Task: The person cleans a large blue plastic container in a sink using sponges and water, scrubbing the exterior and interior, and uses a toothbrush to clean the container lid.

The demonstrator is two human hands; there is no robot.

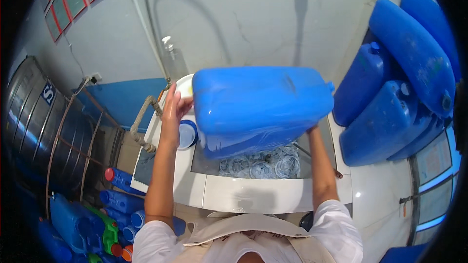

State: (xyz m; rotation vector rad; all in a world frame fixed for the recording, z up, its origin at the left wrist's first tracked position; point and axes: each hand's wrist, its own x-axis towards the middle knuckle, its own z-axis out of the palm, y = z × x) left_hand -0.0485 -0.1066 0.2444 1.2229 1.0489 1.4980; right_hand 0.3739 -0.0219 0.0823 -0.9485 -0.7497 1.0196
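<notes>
A large blue plastic jerrycan (pixel 263 109) is held up on its side above a white tiled sink (pixel 253 195). My left hand (pixel 174 107) presses flat against its left end, fingers spread. My right hand (pixel 313 127) supports the can from underneath at its right end and is mostly hidden behind it. In the sink basin below lie several clear plastic rings (pixel 263 165) in water.
A round blue-and-white lid or bowl (pixel 187 134) sits on the sink's left ledge. Stacked blue jerrycans (pixel 390 102) fill the right side. A steel tank (pixel 44 131) stands at left, with more blue containers (pixel 97 219) on the floor. A soap pump bottle (pixel 173 58) stands at the wall.
</notes>
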